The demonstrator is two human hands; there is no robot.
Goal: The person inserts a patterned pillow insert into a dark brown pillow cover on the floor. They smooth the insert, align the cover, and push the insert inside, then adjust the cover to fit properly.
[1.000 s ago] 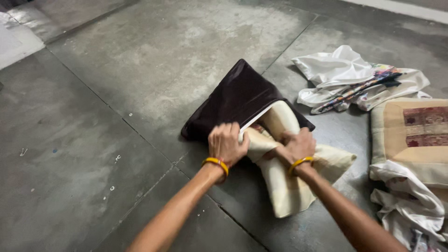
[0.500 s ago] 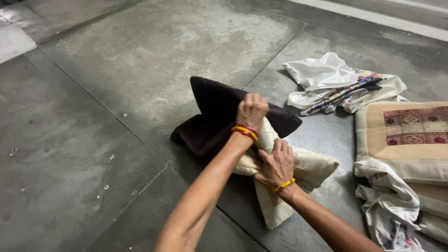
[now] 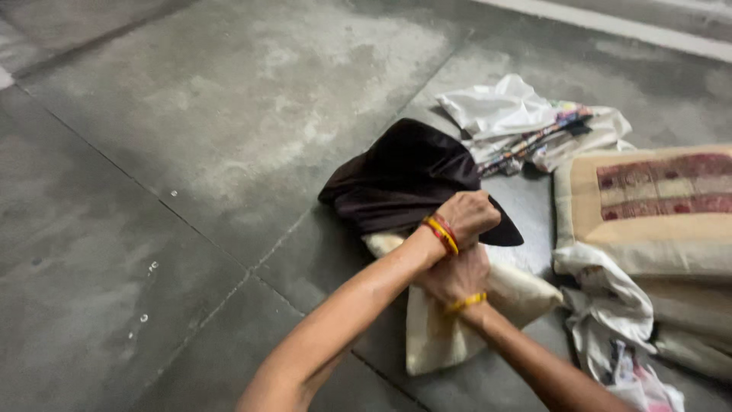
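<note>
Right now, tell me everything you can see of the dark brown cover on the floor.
The dark brown cover looks like smooth, slightly shiny fabric, rumpled and bunched, partly pulled over a cream cushion that sticks out from under its near edge. It lies on the grey concrete floor, left of a white cloth pile. The left hand grips its near edge, crossing above the right hand, which presses on the cushion. One pointed corner juts right.

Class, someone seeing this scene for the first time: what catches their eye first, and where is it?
At centre, the left hand grips a dark brown cover bunched over a cream cushion, which the right hand presses onto the grey floor. To the right lies a beige cushion with a maroon patterned panel, white cloth crumpled behind it.
</note>
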